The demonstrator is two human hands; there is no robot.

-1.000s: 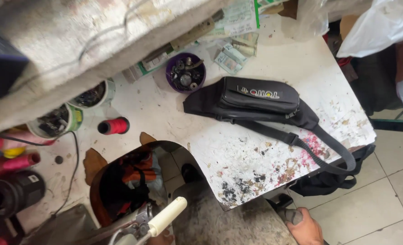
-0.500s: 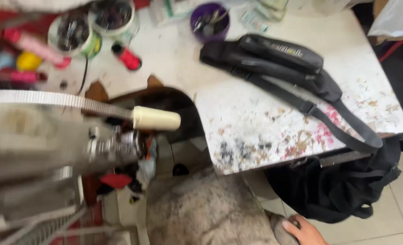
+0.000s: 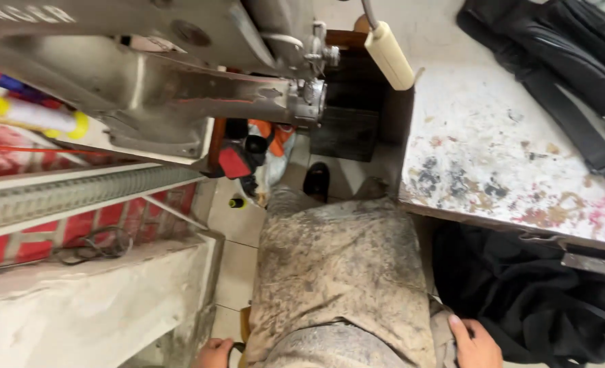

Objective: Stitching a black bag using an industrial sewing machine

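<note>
Both hands sit low at the frame's bottom edge. The right hand (image 3: 476, 343) lies flat, fingers loosely spread, holding nothing, touching the grey stained trouser leg (image 3: 340, 272) on one side and the black cloth bundle (image 3: 540, 300) at its 3 o'clock. The left hand (image 3: 215, 353) is half cut off at 6 o'clock, curled beside the same leg; whether it grips anything I cannot tell. The cream-handled lever (image 3: 389, 46) lies far up at 12 o'clock, its long axis slanting from 11 down to 5, next to the sewing machine head (image 3: 180, 75). The right hand is the nearer of the two. The paint-spattered desk (image 3: 493, 170) lies between at 1 o'clock. Compared with half a second ago, the view has swung: the thread spools and purple tub are gone, the machine fills the top-left, and the left hand has come into view.
</note>
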